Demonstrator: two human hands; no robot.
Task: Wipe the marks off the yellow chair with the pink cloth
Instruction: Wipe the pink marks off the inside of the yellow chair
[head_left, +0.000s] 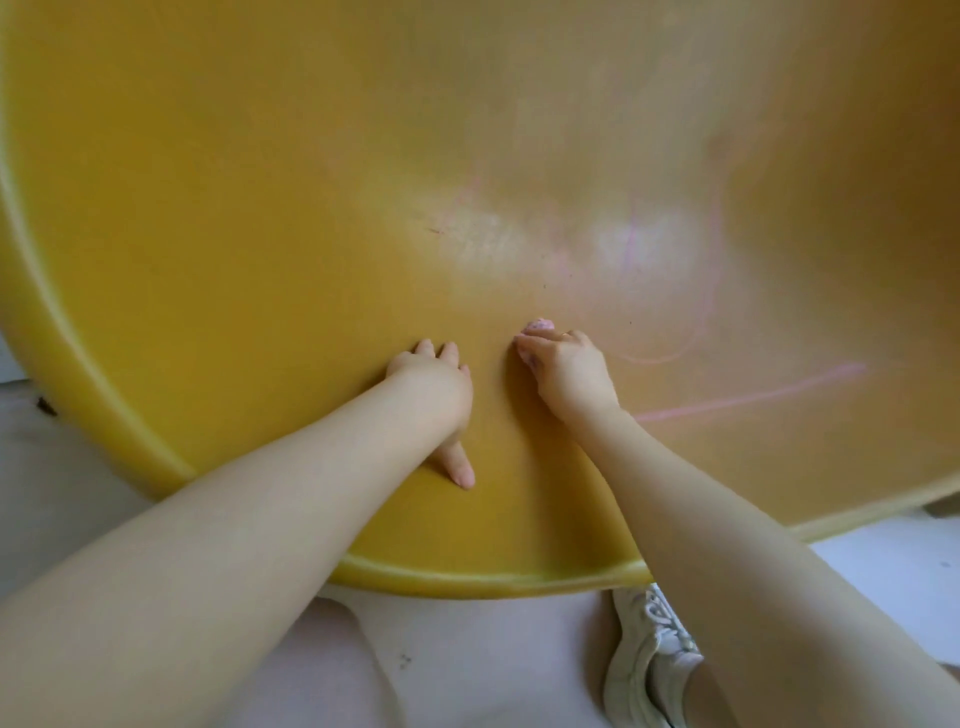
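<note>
The yellow chair (234, 208) fills most of the head view, its smooth curved seat facing me. Pink marks (748, 397) run across its right half as a long streak and a looping line. My left hand (436, 384) lies flat on the seat near the middle, fingers spread and thumb pointing down. Just to its right, my right hand (566, 369) grips a bunched pink cloth (537, 327) and holds it against the seat. Only the cloth's edges show past my fingers.
The chair's rounded front rim (467, 574) curves along the bottom of the seat. Below it lies a pale floor (467, 665) and my foot in a white sneaker (649, 654). A small dark object (47, 406) sits on the floor at the left.
</note>
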